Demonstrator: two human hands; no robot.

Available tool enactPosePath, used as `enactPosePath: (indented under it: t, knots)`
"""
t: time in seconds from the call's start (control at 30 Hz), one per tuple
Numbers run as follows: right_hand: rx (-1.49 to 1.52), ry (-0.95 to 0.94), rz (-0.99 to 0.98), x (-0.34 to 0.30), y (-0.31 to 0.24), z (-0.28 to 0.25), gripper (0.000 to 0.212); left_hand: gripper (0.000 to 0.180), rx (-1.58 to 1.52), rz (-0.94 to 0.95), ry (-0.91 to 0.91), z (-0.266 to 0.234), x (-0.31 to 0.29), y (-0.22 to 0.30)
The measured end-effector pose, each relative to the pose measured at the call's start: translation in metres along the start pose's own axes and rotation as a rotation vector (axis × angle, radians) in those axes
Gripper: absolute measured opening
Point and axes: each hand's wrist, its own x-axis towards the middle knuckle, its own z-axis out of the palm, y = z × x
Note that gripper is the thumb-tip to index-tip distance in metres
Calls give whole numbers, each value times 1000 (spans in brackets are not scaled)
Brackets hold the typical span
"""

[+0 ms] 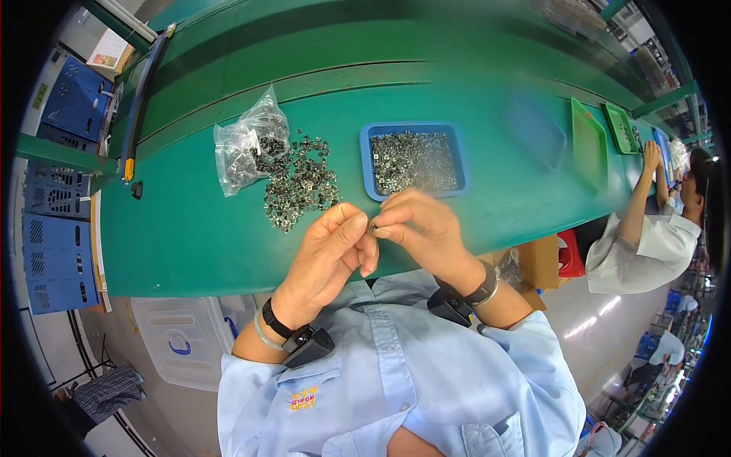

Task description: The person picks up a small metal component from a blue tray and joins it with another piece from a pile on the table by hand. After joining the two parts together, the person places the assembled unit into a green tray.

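left hand (pixel 329 247), right hand (pixel 425 228), fingertips pinching small part (pixel 372 227), near side of blue tray (pixel 367 161), parts pile (pixel 301 192) left of it, pink-yellow shirt lettering (pixel 303 398)

Pile (pixel 301 192) left; tray (pixel 415 128) right; passable between.

Part (pixel 372 227): mostly behind fingertips of left hand (pixel 335 242) and right hand (pixel 421 228); too small to identify.
Tray (pixel 367 164): contents blurred toward right side.
Blue shape (pixel 537 132), farther right: blurred, perhaps another tray.
Bin (pixel 173 343): upper end hidden under tabletop (pixel 190 236).
Distant worker (pixel 670 348): handwork too small to tell.
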Motion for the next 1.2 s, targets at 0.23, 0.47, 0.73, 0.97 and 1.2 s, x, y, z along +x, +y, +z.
enactPosePath:
  t: [0.23, 0.47, 0.73, 0.97, 1.2]
  knots:
    - [-30, 40, 27, -2, -1, 3, 11, 16, 90, 29, 58, 5, 1, -2]
    - [-393, 92, -86, 15, 3, -29, 11, 16, 138, 32, 134, -3, 1, -1]
    - [-852, -140, -245, 81, 25, -40, 8, 15, 90, 6, 247, -34, -14, 1]
    - [-972, -412, -288, 123, 51, 15, 11, 16, 29, -5, 197, -43, -21, 8]
    - [-937, -448, -243, 122, 52, 16, 11, 15, 12, 24, 233, -47, -21, 12]
